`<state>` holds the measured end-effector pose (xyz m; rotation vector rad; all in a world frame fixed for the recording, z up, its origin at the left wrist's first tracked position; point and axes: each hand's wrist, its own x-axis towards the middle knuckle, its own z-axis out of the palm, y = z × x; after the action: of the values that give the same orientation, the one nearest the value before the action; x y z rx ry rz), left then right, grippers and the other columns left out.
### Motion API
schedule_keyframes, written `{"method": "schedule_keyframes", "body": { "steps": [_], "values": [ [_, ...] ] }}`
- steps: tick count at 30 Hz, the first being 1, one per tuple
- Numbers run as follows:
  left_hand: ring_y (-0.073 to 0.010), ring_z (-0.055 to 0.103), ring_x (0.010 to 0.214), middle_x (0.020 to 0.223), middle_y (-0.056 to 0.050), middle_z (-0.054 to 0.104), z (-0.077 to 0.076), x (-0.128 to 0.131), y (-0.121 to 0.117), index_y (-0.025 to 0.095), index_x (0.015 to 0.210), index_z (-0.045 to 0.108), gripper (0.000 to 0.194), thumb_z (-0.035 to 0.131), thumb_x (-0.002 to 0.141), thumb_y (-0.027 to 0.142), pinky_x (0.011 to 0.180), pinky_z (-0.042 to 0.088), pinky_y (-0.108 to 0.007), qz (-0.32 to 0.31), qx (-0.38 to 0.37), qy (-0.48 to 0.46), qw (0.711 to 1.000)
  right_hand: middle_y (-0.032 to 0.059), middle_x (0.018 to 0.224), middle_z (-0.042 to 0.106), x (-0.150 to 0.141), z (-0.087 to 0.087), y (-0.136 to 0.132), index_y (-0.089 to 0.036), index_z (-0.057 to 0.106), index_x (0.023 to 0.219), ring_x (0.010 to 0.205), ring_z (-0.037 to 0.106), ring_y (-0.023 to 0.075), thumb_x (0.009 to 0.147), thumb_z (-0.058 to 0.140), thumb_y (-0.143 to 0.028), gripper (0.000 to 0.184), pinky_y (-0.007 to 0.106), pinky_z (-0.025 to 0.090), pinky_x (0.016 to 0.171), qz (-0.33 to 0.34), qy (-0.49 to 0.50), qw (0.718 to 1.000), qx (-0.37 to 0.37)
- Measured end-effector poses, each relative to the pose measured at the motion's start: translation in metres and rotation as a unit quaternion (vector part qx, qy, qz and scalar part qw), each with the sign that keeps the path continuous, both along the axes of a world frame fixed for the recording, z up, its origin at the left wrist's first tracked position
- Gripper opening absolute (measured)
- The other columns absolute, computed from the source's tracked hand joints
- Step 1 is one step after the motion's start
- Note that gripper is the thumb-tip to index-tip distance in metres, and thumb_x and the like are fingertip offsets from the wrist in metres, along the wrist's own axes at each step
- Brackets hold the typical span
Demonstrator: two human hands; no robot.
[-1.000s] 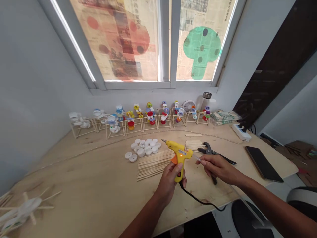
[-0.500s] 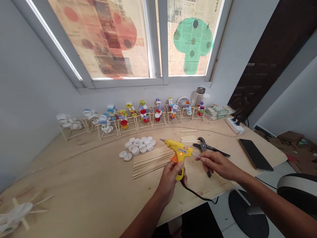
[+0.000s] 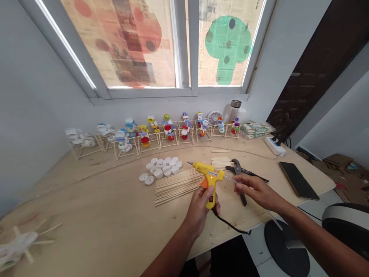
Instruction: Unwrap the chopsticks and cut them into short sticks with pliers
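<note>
A yellow glue gun [image 3: 211,175] with an orange trigger is held by its handle in my left hand [image 3: 199,209], its nozzle pointing left and a small light glowing on its side. From its back end sticks a clear glue stick [image 3: 230,179]. My right hand [image 3: 256,190] pinches that stick between thumb and fingers just behind the gun. Under and behind the gun lie a row of thin wooden sticks [image 3: 175,187] and a cluster of white bottle caps [image 3: 161,167]. Dark-handled pliers [image 3: 238,169] lie open beside my right hand, partly hidden by it.
Along the wall stand several stick frames with coloured cap wheels [image 3: 168,132]. Farther right are a small fan [image 3: 215,118], a bottle [image 3: 235,111], bagged sticks [image 3: 256,130], a power strip [image 3: 275,146] and a phone [image 3: 298,180]. A cap-and-stick piece [image 3: 21,244] lies front left.
My right hand has slid slightly back from the gun, and a bit more of the glue stick shows. The gun stays in my left hand; the view has shifted a little.
</note>
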<state>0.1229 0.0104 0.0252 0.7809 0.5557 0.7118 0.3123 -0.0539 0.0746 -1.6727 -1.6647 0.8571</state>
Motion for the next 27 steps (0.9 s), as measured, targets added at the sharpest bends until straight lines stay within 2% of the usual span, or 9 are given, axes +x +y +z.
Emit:
{"method": "schedule_keyframes", "body": {
  "steps": [2,4,6,7,9,11,17,23,27],
  "values": [
    [-0.011,0.051,0.04,0.055,0.005,0.049,-0.001,0.0,-0.001,0.017,0.071,0.047,0.032,0.063,0.072,0.045,0.042,0.038,-0.024,0.004,-0.015,-0.008,1.0,0.0077,0.096,0.066,-0.002,0.002,-0.008,-0.02,0.058,0.111,0.089,0.061,0.0214,0.088,0.045,-0.035,0.03,0.035,0.049,0.077,-0.065,-0.075,0.992,0.073],
    [-0.0114,0.051,0.041,0.055,0.004,0.052,-0.001,0.001,-0.002,0.017,0.076,0.05,0.032,0.063,0.072,0.045,0.043,0.038,-0.024,0.003,-0.031,-0.012,0.999,0.0083,0.102,0.065,-0.009,0.002,-0.02,-0.021,0.057,0.112,0.096,0.06,0.0229,0.088,0.047,-0.031,0.028,0.036,0.047,0.081,-0.118,-0.135,0.971,0.161],
    [-0.0116,0.051,0.042,0.055,0.003,0.054,-0.001,0.002,-0.003,0.016,0.08,0.053,0.032,0.063,0.072,0.045,0.044,0.038,-0.024,0.002,-0.051,-0.017,0.999,0.008,0.101,0.066,-0.021,0.0,-0.034,-0.021,0.057,0.111,0.097,0.06,0.0222,0.087,0.048,-0.025,0.025,0.035,0.047,0.082,-0.119,-0.16,0.953,0.227],
    [-0.0117,0.052,0.043,0.055,0.003,0.055,-0.001,0.004,-0.004,0.016,0.08,0.054,0.032,0.064,0.072,0.045,0.045,0.038,-0.024,0.004,-0.062,-0.021,0.998,0.0077,0.102,0.066,-0.028,-0.002,-0.04,-0.022,0.056,0.111,0.097,0.06,0.0214,0.087,0.048,-0.021,0.026,0.033,0.047,0.083,-0.095,-0.16,0.953,0.24],
    [-0.0115,0.053,0.046,0.056,0.001,0.057,0.0,0.007,-0.007,0.015,0.076,0.056,0.03,0.064,0.072,0.043,0.048,0.039,-0.024,0.013,-0.086,-0.029,0.996,0.0068,0.102,0.066,-0.044,-0.01,-0.051,-0.022,0.054,0.113,0.097,0.06,0.0199,0.087,0.048,-0.017,0.028,0.032,0.046,0.084,-0.054,-0.158,0.955,0.246],
    [-0.012,0.056,0.051,0.059,-0.001,0.061,0.0,0.01,-0.009,0.014,0.073,0.058,0.028,0.065,0.072,0.041,0.053,0.041,-0.025,0.027,-0.105,-0.034,0.994,0.006,0.103,0.066,-0.058,-0.022,-0.055,-0.023,0.054,0.113,0.097,0.06,0.0189,0.087,0.047,-0.017,0.027,0.031,0.047,0.084,-0.048,-0.144,0.962,0.226],
    [-0.0177,0.063,0.065,0.073,-0.008,0.069,0.003,0.018,-0.018,0.011,0.08,0.065,0.031,0.065,0.072,0.041,0.064,0.045,-0.028,0.021,-0.118,-0.033,0.992,0.0062,0.105,0.064,-0.077,-0.052,-0.043,-0.022,0.056,0.108,0.101,0.057,0.0195,0.089,0.045,-0.024,0.022,0.032,0.046,0.085,-0.131,-0.072,0.977,0.153],
    [-0.0212,0.065,0.076,0.082,-0.01,0.071,0.003,0.022,-0.021,0.014,0.091,0.064,0.033,0.067,0.07,0.039,0.072,0.045,-0.032,0.039,-0.132,-0.051,0.989,0.0058,0.099,0.065,-0.072,-0.049,-0.04,-0.021,0.06,0.102,0.093,0.059,0.0193,0.089,0.044,-0.026,0.021,0.031,0.045,0.081,-0.17,-0.033,0.975,0.142],
    [-0.0227,0.065,0.081,0.083,-0.01,0.071,0.0,0.022,-0.021,0.014,0.101,0.061,0.038,0.066,0.072,0.039,0.078,0.044,-0.035,0.039,-0.129,-0.054,0.989,0.0043,0.09,0.066,-0.061,-0.046,-0.053,-0.022,0.064,0.097,0.085,0.059,0.0192,0.088,0.048,-0.03,0.02,0.03,0.043,0.077,-0.238,-0.002,0.961,0.138]
  ]
}}
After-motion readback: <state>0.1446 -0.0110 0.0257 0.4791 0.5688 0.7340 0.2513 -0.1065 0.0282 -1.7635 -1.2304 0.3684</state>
